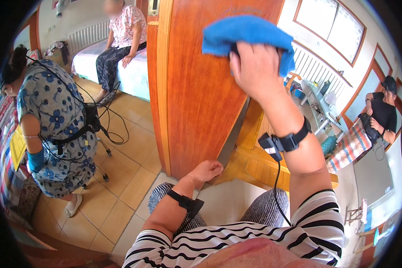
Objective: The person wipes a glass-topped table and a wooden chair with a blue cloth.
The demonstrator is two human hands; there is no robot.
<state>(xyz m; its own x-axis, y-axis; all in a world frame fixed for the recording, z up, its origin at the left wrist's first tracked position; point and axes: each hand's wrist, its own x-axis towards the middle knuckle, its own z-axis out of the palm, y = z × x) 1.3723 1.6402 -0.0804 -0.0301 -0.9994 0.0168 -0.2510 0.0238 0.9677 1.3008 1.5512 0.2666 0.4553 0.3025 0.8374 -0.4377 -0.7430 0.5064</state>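
Note:
My right hand (258, 70) is raised at the upper centre, shut on a folded blue cloth (248, 31). The cloth lies against or just in front of a reddish-brown wooden door (197, 87); whether it touches is hard to tell. Low beside the door's bottom edge is my left hand (207, 171), fingers curled, with no object seen in it. Each forearm wears a black strap with a small device, and a cable runs down from the right one.
Yellow wooden furniture (254, 171) stands just right of the door. At left a person in a floral dress (60, 117) bends over; another sits on a bed (83, 67). A person in black sits far right near a glass table (325, 104). Black cables hang at left.

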